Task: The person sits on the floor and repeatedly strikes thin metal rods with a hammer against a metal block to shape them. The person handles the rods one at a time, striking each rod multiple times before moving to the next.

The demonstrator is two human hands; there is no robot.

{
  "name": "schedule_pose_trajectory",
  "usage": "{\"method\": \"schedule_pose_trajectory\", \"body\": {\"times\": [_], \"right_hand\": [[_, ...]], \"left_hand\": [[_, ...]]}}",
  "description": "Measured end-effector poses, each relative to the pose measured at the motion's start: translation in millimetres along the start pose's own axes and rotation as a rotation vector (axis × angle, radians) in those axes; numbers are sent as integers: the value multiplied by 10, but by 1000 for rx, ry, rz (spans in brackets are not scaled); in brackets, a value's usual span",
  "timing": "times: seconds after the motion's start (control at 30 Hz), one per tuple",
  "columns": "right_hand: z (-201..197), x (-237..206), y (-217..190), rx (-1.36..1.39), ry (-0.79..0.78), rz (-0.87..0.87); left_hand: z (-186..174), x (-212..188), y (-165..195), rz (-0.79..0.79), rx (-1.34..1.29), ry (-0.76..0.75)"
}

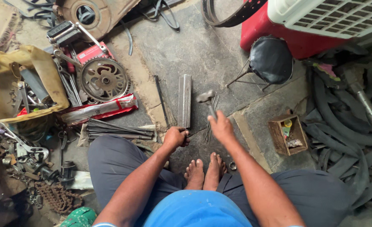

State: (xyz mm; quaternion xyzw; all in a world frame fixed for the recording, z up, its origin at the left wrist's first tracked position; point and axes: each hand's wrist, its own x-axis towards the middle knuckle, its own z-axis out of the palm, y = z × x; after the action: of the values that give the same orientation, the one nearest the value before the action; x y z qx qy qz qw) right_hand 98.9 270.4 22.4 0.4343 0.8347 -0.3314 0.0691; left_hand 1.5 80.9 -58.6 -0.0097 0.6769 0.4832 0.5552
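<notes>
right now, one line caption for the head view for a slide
Seated person's right hand raises a hammer over metal bars steadied by left hand.

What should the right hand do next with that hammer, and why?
Probably bring the hammer down in a short stroke onto the metal bar. The right hand holds it raised, its head blurred beside the bar's upper part, while the left hand grips at the bar's near end on the stone floor. What exactly lies under the head cannot be told.

Bare floor beyond metal bar
</notes>
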Motion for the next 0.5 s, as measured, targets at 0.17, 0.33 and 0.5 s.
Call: {"method": "schedule_pose_trajectory", "body": {"times": [0.17, 0.33, 0.5], "right_hand": [[217, -289, -205, -14, 139, -359], [365, -305, -69, -158, 79, -379], [390, -195, -31, -169, 68, -276]], "left_hand": [[12, -26, 37, 13, 6, 13], [18, -51, 66, -12, 10, 24], [37, -84, 33, -17, -30, 18]]}}
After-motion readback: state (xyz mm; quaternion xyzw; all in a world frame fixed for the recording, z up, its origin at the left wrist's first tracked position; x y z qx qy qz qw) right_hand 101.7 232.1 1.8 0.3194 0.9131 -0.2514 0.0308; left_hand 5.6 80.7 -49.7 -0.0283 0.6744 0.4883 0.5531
